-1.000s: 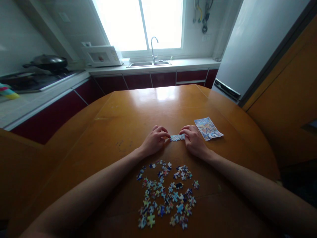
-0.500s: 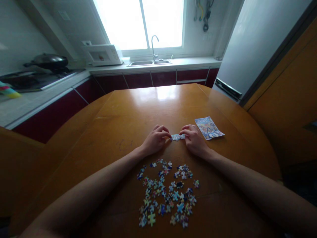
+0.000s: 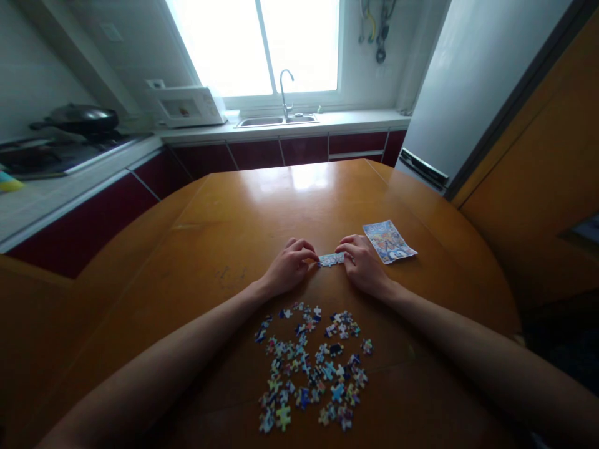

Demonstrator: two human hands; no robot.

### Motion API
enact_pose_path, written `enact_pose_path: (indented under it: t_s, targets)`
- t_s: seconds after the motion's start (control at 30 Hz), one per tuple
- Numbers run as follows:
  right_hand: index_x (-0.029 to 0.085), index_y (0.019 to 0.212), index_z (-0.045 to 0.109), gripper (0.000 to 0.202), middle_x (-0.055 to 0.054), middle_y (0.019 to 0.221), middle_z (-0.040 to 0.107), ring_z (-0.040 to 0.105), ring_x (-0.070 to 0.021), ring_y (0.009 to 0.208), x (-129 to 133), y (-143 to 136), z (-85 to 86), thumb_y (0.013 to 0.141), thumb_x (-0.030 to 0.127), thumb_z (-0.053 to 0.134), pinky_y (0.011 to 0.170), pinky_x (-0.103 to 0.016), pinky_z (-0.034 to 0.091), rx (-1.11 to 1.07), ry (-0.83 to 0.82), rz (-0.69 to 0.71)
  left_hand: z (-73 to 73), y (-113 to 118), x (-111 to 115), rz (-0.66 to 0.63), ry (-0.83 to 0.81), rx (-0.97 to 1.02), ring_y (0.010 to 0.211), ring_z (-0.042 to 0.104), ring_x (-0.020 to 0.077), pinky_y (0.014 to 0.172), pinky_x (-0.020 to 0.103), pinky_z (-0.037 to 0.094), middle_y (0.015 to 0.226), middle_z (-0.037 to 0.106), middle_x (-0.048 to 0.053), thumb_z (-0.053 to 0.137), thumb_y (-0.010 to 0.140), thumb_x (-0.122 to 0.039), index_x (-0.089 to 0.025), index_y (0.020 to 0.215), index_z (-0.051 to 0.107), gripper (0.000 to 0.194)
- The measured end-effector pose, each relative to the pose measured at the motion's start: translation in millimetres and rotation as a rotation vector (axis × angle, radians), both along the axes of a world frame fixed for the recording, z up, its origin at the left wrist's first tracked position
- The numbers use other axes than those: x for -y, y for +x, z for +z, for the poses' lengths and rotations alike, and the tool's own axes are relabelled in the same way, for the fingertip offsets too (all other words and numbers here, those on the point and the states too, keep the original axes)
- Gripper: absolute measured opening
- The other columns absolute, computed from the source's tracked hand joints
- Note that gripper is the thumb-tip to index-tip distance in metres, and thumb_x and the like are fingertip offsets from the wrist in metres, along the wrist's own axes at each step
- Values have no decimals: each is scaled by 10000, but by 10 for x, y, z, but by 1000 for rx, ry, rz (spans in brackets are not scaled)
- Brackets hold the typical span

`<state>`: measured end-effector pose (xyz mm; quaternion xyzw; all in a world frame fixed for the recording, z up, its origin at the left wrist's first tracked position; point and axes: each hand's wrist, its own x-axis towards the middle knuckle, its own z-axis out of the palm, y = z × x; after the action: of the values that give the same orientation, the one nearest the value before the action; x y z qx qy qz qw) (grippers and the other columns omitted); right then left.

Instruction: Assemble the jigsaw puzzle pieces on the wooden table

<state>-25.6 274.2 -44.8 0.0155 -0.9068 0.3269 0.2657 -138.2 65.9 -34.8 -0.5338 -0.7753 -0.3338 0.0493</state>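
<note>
A short pale strip of joined jigsaw puzzle pieces [image 3: 331, 259] lies flat on the wooden table between my hands. My left hand [image 3: 291, 265] is closed at the strip's left end, its thumb and index fingertips pressed there. At the other end, my right hand [image 3: 362, 260] has curled fingers on the strip and covers part of it. Closer to me lie many loose jigsaw pieces [image 3: 304, 362] in small scattered clusters. Just beyond my right hand rests a colourful printed picture sheet [image 3: 389, 241].
The rounded wooden table [image 3: 262, 212] spreads around my arms. Behind it runs a counter with a sink [image 3: 276, 121] and a white microwave [image 3: 187, 106]. A dark pan [image 3: 82, 118] sits on the stove at left, and a tall fridge [image 3: 435, 93] stands at right.
The whole view has shifted slightly, so everything appears a little further left. Both hands stay at the ends of the strip, with the right fingers slightly shifted on it.
</note>
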Motion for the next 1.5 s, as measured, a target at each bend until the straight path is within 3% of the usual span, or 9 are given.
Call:
enact_pose_path:
  t_s: [0.53,0.9,1.5]
  targets:
    - [203,922,716,311,-103,1063,627,525,-267,1098,30,-6,-25,799,10,506,981,-447,464,-67,26,-48,-32,-24,3,-5,28,-7,967,540,203,880,352,493,967,663,31,541,786,40,-234,880,765,366]
    - [208,933,728,311,-99,1075,638,514,-268,1098,105,-235,56,816,31,500,986,-449,430,-31,25,-120,-12,-22,17,11,24,-10,972,543,206,889,365,501,965,672,35,520,762,37,-228,880,758,375]
    - [219,917,724,314,-94,1041,642,529,-270,1068,62,-279,-14,804,30,499,971,-445,433,-56,-21,-152,0,-18,11,2,17,-12,955,541,204,873,358,495,956,669,38,527,780,24,-224,867,760,351]
